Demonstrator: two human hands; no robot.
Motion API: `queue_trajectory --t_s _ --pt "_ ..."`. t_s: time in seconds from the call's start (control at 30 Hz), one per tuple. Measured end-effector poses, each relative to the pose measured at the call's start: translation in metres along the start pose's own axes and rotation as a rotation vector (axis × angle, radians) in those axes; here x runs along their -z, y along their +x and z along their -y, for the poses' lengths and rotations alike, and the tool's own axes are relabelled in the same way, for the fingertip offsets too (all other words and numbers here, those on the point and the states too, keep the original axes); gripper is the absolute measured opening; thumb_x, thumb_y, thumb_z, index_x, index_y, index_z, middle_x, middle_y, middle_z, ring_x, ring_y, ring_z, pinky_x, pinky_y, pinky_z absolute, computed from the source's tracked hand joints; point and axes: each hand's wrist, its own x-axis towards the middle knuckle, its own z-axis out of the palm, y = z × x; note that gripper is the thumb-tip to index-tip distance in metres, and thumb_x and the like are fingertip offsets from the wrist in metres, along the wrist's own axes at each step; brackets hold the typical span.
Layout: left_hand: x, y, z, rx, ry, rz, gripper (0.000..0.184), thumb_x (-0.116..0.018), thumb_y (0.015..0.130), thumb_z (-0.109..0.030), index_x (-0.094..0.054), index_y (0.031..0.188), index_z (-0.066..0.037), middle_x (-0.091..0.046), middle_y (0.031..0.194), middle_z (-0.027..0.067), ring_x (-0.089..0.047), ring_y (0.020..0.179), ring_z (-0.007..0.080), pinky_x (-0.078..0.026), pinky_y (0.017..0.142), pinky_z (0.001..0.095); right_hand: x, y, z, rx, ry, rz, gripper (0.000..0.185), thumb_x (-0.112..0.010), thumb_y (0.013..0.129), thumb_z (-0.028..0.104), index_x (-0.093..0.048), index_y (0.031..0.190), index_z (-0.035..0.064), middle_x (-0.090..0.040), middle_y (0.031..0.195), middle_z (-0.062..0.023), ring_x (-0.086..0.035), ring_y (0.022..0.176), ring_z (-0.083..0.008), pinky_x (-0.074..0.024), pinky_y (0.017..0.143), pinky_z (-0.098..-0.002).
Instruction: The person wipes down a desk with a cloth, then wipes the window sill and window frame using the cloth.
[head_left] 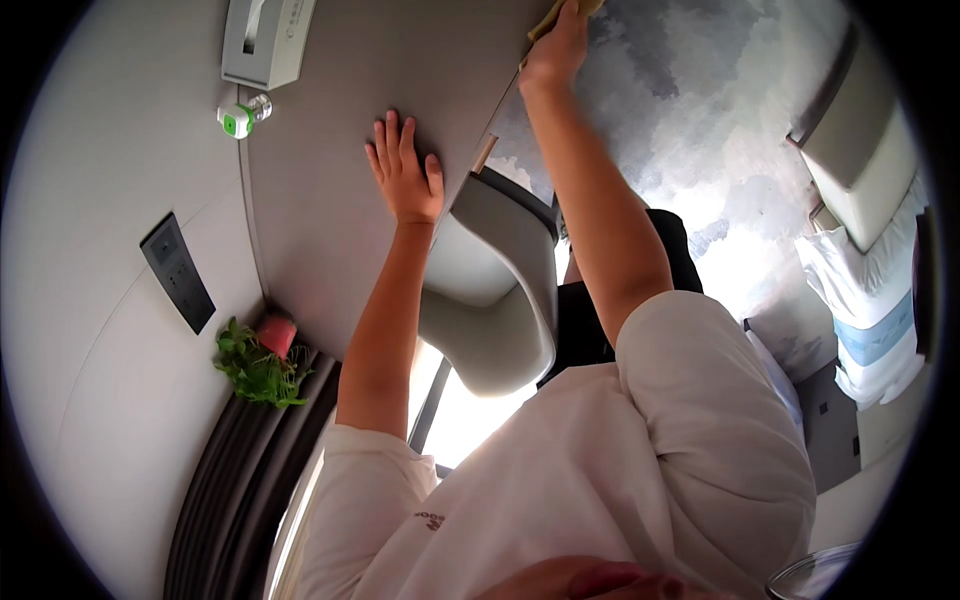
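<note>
My left hand (404,180) lies flat on the grey-brown desk top (320,170), palm down with the fingers spread, and holds nothing. At the top of the view, my right hand (556,52) is closed around a tan-yellow cloth (543,22) at the desk's long edge. Part of this cloth is hidden by the fingers, and it runs out of the frame. Between my two arms stands a grey moulded chair (488,300), close to the edge of the desk.
A tissue box (262,50) and a small green-and-white bottle-like item (237,120) sit by the wall. There is a black socket panel (178,272) there. A plant (255,368) in a red pot (276,334) stands near the dark curtain (235,470). Rightward are patterned carpet (720,150) and a bed (865,310).
</note>
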Motion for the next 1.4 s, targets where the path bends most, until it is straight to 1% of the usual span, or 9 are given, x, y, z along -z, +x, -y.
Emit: queue_trajectory --t_s 0.07,0.23,0.33,0.53,0.93,1.07,1.1,1.23,1.4 --pt "0.002 0.0 -0.001 0.01 -0.001 0.007 0.057 -0.032 0.101 -0.042 -0.043 0.149 -0.011 -0.034 0.162 0.0107 -0.025 0.151 0.0361 -0.013 0.123 0.0558 0.005 -0.003 -0.005 -0.005 -0.009 -0.014 0.038 -0.047 0.106 0.033 -0.059 0.12 -0.0002 -0.063 0.119 -0.011 -0.059 0.109 -0.0222 -0.0473 0.092 -0.0334" --pt "-0.002 0.001 0.001 0.001 -0.002 -0.012 0.056 -0.034 0.101 -0.041 -0.044 0.147 -0.011 -0.035 0.161 0.0116 -0.026 0.151 0.0365 -0.013 0.123 0.0568 0.017 -0.023 -0.023 0.104 0.041 0.038 0.052 -0.038 0.108 0.044 -0.046 0.142 0.0059 -0.057 0.131 -0.0106 -0.059 0.115 -0.0218 -0.049 0.098 -0.0357" --pt "0.0 -0.001 0.0 0.002 0.0 -0.004 0.055 -0.034 0.101 -0.04 -0.045 0.146 -0.012 -0.035 0.161 0.0122 -0.026 0.151 0.0368 -0.013 0.123 0.0571 0.033 -0.047 -0.043 -0.072 0.086 0.019 0.05 -0.034 0.11 0.039 -0.043 0.145 0.0045 -0.057 0.129 -0.0088 -0.056 0.116 -0.0191 -0.0441 0.1 -0.0323" --pt "0.0 0.002 -0.001 -0.007 -0.026 -0.021 0.052 -0.034 0.101 -0.036 -0.046 0.145 -0.011 -0.036 0.16 0.0126 -0.028 0.15 0.0372 -0.014 0.122 0.0567 0.064 -0.101 -0.09 -0.107 0.071 0.075 0.051 -0.03 0.111 0.038 -0.042 0.144 0.0017 -0.056 0.132 -0.0098 -0.053 0.119 -0.0189 -0.0409 0.103 -0.0322" --pt "-0.004 0.0 0.005 -0.015 -0.098 -0.108 0.048 -0.032 0.104 -0.034 -0.052 0.142 -0.013 -0.042 0.157 0.0098 -0.033 0.148 0.0352 -0.016 0.122 0.0555 0.067 -0.218 -0.1 -0.079 -0.147 0.024 0.053 -0.034 0.11 0.031 -0.033 0.151 -0.0023 -0.044 0.147 -0.0156 -0.045 0.133 -0.0231 -0.0341 0.113 -0.0343" --pt "-0.001 0.0 0.005 -0.06 -0.113 -0.123 0.048 -0.032 0.104 -0.035 -0.051 0.143 -0.014 -0.041 0.158 0.0091 -0.032 0.148 0.0343 -0.015 0.123 0.0538 0.08 -0.257 -0.114 -0.276 -0.099 0.034 0.048 -0.033 0.111 0.028 -0.034 0.15 -0.0004 -0.045 0.146 -0.0159 -0.045 0.134 -0.0233 -0.0337 0.114 -0.0352" --pt "0.001 0.001 0.005 -0.066 -0.119 -0.118 0.049 -0.033 0.105 -0.035 -0.05 0.144 -0.012 -0.041 0.158 0.0103 -0.031 0.148 0.0351 -0.016 0.122 0.0537 0.077 -0.267 -0.119 -0.187 -0.061 0.028 0.042 -0.031 0.111 0.03 -0.041 0.141 0.0035 -0.051 0.138 -0.0132 -0.05 0.127 -0.021 -0.0399 0.109 -0.0347" --pt "0.003 0.002 0.007 -0.086 -0.125 -0.136 0.05 -0.034 0.106 -0.038 -0.048 0.146 -0.01 -0.039 0.158 0.0128 -0.03 0.148 0.0365 -0.017 0.122 0.0533 0.105 -0.289 -0.143 -0.429 0.095 0.073 0.044 -0.028 0.111 0.037 -0.042 0.141 0.0076 -0.055 0.128 -0.0094 -0.057 0.119 -0.0186 -0.0486 0.098 -0.0348" --pt "-0.007 0.001 0.007 -0.098 -0.072 -0.173 0.05 -0.032 0.107 -0.039 -0.049 0.145 -0.011 -0.04 0.157 0.0122 -0.031 0.148 0.036 -0.018 0.122 0.054 0.123 -0.278 -0.166 -0.525 0.166 -0.009 0.053 -0.03 0.11 0.041 -0.042 0.146 0.0043 -0.051 0.141 -0.0102 -0.053 0.125 -0.0215 -0.042 0.107 -0.0334"
